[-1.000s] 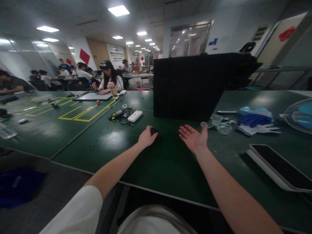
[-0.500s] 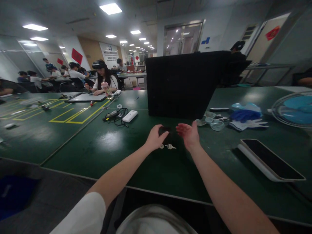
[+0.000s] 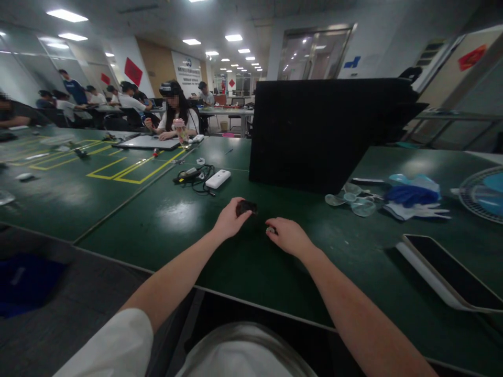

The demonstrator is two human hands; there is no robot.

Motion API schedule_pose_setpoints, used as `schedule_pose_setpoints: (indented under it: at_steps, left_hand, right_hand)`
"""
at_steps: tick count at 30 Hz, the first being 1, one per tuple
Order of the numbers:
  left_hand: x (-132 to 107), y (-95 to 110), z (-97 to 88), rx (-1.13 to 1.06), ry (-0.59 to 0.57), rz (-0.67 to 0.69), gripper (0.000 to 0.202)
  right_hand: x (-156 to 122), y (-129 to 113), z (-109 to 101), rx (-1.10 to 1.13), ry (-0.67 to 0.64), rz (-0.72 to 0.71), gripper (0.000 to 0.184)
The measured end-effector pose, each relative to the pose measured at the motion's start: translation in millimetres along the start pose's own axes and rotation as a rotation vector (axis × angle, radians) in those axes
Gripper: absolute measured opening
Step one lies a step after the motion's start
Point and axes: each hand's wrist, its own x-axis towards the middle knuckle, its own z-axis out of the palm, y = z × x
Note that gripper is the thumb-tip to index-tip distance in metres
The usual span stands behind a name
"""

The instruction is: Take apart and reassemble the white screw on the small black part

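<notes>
My left hand point(image 3: 229, 218) rests on the green table point(image 3: 165, 220) with its fingers closed round a small black case point(image 3: 246, 207). My right hand point(image 3: 288, 236) lies palm down just right of it, fingers curled and pinching a small white piece point(image 3: 269, 230) against the table top. The two hands are a short way apart, in front of a tall black box point(image 3: 326, 133).
A white power bank point(image 3: 217, 179) with black cables point(image 3: 192, 180) lies to the far left. Clear plastic cups point(image 3: 349, 201), blue and white gloves point(image 3: 412, 201), a fan point(image 3: 485, 193) and a tablet point(image 3: 451, 269) lie to the right. Other people sit at far tables.
My right hand has turned from palm up to palm down and dropped onto the table over the small white pieces. My left hand has stayed on the black case.
</notes>
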Motion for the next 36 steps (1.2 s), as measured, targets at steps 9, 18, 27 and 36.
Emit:
schedule_pose_setpoints:
  at_steps: [9,18,27,36]
  left_hand:
    - [-11.0,8.7,-0.5,0.283,-0.229,0.055,0.049]
    - [-12.6,17.0,13.5,0.284,-0.285,0.11,0.048]
    - [-15.3,18.4,11.0,0.255,-0.282,0.119,0.048]
    - [-15.5,21.8,4.7,0.264,-0.276,0.079,0.047]
  right_hand:
    - [1.8,-6.7,-12.0,-0.25,0.044,0.045,0.024]
    - [-0.1,-36.1,5.2,-0.299,0.04,-0.187,0.019]
    - [1.1,-33.8,-16.4,-0.444,0.212,-0.138,0.026]
    - [-0.9,3.3,-80.3,-0.464,-0.146,0.255,0.051]
